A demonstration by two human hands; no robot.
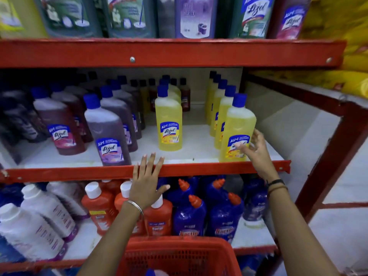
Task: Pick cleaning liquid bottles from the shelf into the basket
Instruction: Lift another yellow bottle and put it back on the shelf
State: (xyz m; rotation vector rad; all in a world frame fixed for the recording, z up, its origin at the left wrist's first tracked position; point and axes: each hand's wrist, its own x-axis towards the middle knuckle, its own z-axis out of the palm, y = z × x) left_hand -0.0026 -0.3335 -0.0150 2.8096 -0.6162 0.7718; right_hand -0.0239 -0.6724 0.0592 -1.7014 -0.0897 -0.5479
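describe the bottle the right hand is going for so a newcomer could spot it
Middle shelf, right end: a row of yellow bottles runs front to back. It is the front bottle, at the shelf's edge, blue cap, with the right hand against its label.

bottles [168,124] stand in rows on the shelf [179,154] above the basket [179,253].

Yellow sacks [338,32], stacked, right of the rack. White tiled floor [342,232], lower right. Pale rear wall [199,84] behind.
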